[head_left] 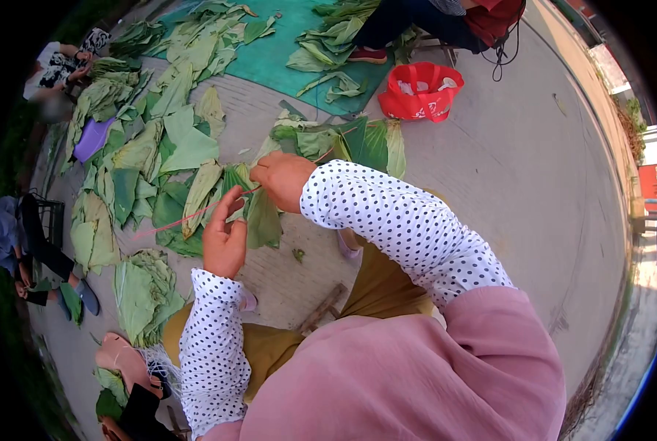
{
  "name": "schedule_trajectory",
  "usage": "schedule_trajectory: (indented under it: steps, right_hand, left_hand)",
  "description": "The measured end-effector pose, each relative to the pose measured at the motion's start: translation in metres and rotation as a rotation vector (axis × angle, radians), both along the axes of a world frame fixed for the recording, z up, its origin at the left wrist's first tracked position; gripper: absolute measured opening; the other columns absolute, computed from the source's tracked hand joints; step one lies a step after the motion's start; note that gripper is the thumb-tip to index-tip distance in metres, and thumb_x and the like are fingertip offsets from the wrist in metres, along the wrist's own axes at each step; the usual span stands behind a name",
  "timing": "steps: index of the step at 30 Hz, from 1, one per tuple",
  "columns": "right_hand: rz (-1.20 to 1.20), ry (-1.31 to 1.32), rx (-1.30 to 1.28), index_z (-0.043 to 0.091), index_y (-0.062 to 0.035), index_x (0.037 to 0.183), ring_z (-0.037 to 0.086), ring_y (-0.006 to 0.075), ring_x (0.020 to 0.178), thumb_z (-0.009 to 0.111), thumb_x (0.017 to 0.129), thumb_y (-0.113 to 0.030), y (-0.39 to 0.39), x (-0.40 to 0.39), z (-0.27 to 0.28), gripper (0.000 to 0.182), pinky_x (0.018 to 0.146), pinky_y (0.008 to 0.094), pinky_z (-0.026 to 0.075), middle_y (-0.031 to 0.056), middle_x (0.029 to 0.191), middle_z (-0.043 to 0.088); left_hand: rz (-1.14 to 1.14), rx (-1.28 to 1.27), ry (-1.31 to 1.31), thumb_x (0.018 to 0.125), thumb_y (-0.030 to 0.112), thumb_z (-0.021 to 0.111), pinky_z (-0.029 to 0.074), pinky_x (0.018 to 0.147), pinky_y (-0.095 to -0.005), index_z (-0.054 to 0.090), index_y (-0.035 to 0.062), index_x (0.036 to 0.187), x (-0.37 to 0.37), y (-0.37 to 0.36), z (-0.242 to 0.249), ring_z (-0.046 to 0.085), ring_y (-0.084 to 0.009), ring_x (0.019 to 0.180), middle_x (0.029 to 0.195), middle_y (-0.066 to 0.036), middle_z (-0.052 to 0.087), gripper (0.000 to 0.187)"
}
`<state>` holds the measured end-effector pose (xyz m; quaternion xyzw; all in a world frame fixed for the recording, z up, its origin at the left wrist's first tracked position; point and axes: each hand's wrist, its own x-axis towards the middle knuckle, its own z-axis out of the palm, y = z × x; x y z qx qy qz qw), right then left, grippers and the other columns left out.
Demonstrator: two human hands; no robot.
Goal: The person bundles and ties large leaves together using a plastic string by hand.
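Above my knees, my right hand (283,178) is closed on a green leaf (263,220) that hangs below it. A thin red string (188,218) runs leftward from near this hand, past my left hand. My left hand (225,234) is raised just left of the hanging leaf, its fingers apart and partly curled near the string; it grips nothing that I can make out. More leaves (370,144) lie beyond my right hand, with a reddish string or stem among them. Whether the string passes through the held leaf is hidden by my fingers.
Large leaves (188,143) cover the ground ahead and left, partly on a green sheet (284,73). A red bag (420,92) stands beyond my right arm. A leaf stack (147,294) lies left. People sit at the left, lower left and top right.
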<state>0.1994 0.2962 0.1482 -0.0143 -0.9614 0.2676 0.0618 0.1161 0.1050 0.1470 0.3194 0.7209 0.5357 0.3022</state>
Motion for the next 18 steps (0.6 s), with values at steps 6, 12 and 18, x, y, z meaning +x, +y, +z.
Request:
schedule_trajectory:
  steps: [6, 12, 18]
  right_hand:
    - [-0.053, -0.278, 0.208, 0.063, -0.0052, 0.103, 0.054, 0.0314, 0.108, 0.059, 0.073, -0.001, 0.046, 0.005, -0.061, 0.031, 0.089, 0.0399, 0.047, 0.0120, 0.105, 0.059]
    - [-0.145, -0.754, 0.428, 0.064, -0.0112, 0.117, 0.042, 0.0263, 0.127, 0.062, 0.079, -0.010, 0.095, 0.021, -0.076, 0.038, 0.103, 0.0506, 0.032, 0.0092, 0.126, 0.057]
    - [-0.024, -0.253, -0.016, 0.053, -0.0064, 0.127, 0.050, 0.0324, 0.122, 0.062, 0.078, -0.016, 0.033, -0.004, -0.076, 0.051, 0.101, 0.0438, 0.039, 0.0150, 0.126, 0.057]
  left_hand:
    - [-0.035, 0.020, -0.040, 0.086, -0.004, 0.043, 0.048, 0.091, -0.0336, 0.046, 0.0063, 0.138, -0.002, -0.005, 0.003, 0.050, -0.0222, 0.124, 0.138, -0.008, 0.050, 0.053]
    - [-0.024, 0.048, -0.115, 0.085, -0.006, 0.048, 0.045, 0.084, -0.0237, 0.047, 0.0058, 0.137, -0.005, -0.010, -0.002, 0.051, -0.0180, 0.123, 0.135, -0.007, 0.052, 0.054]
    - [-0.005, 0.030, -0.133, 0.084, -0.006, 0.049, 0.045, 0.084, -0.0237, 0.048, 0.0059, 0.136, -0.007, -0.012, -0.005, 0.052, -0.0178, 0.120, 0.135, -0.007, 0.052, 0.053]
